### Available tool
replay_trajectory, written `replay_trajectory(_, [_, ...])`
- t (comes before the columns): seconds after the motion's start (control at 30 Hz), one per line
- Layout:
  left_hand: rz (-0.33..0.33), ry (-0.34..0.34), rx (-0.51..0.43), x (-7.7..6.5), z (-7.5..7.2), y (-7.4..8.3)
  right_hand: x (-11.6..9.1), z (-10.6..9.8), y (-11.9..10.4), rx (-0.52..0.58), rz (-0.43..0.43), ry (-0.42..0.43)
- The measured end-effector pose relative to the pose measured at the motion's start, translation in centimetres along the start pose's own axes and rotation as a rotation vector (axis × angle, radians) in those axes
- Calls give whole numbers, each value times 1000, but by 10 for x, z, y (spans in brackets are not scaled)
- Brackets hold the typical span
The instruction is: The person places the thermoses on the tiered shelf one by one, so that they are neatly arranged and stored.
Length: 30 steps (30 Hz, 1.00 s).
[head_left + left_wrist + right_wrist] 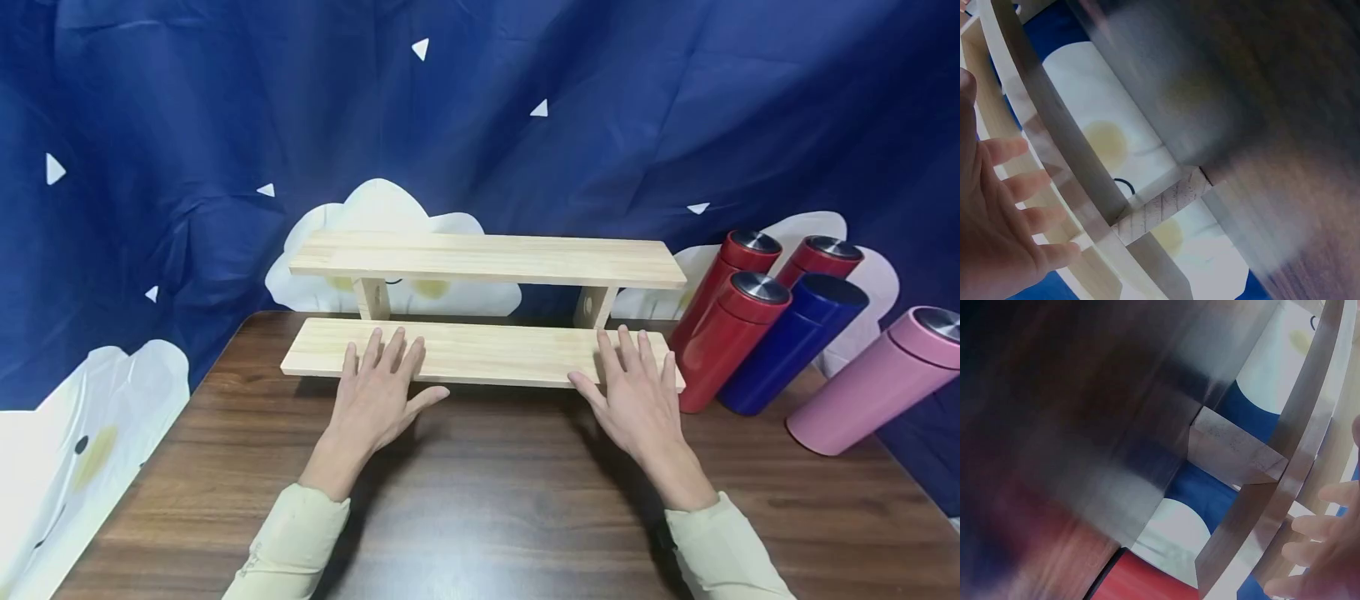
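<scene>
At the far left of the frame we saw a blue curtain (pixel 187 92), its folds falling behind a brown table (pixel 480 492). Moving right, we came to the left hand (pixel 375 404), left of centre: its fingers were straight and spread, grasping nothing, and lay on top of the lower board (pixel 502 354), with the thumb out beyond the near edge. How hard it pressed, we could not tell.

That board was part of a two-tier wooden shelf (pixel 480 257) in the middle of the frame, directly ahead of both hands. Its long axis ran across the picture, left to right, square to the reach of the forearms. The upper board stood above and behind, past the fingertips and touching neither hand; upright supports (pixel 372 298) joined the tiers.

Right of centre, we found the right hand (pixel 641 408) likewise released, flat-fingered on the same lower board. This was the key relation: the hands straddled the shelf's middle, the right one close to its end, the left set further in from the other.

At the right edge of the frame, three red bottles (pixel 738 342) and a blue bottle (pixel 791 346) stood just beside the shelf's end, and a pink bottle (pixel 862 396) stood furthest right.
</scene>
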<state>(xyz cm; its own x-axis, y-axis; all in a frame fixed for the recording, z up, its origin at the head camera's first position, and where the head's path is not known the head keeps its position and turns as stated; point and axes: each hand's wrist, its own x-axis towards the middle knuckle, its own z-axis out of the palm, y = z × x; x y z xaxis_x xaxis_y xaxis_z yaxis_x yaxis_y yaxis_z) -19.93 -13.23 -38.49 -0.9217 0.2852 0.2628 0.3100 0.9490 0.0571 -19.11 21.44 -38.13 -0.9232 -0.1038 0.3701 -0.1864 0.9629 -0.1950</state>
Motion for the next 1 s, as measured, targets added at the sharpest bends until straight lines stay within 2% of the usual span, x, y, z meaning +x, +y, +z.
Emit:
replay_trajectory(0.13, [1, 3, 0, 1, 0, -1, 2, -3, 1, -1, -7, 31])
replay_trajectory(0.3, [-6, 23, -9, 0, 0, -5, 2, -6, 5, 33, -13, 115])
replay_trajectory(0.57, [-8, 65, -58, -1, 0, -11, 0, -10, 12, 131, -11, 327])
replay_trajectory(0.7, [-18, 125, -117, -1, -3, -14, 0, -16, 16, 192, 5, 446])
replay_trajectory(0.87, [-32, 233, -178, -2, -6, -22, -1, -24, 23, 222, 27, 591])
replay_trajectory(1.0, [-76, 319, -241, -3, -9, -28, -2, -31, 29, 240, 39, 700])
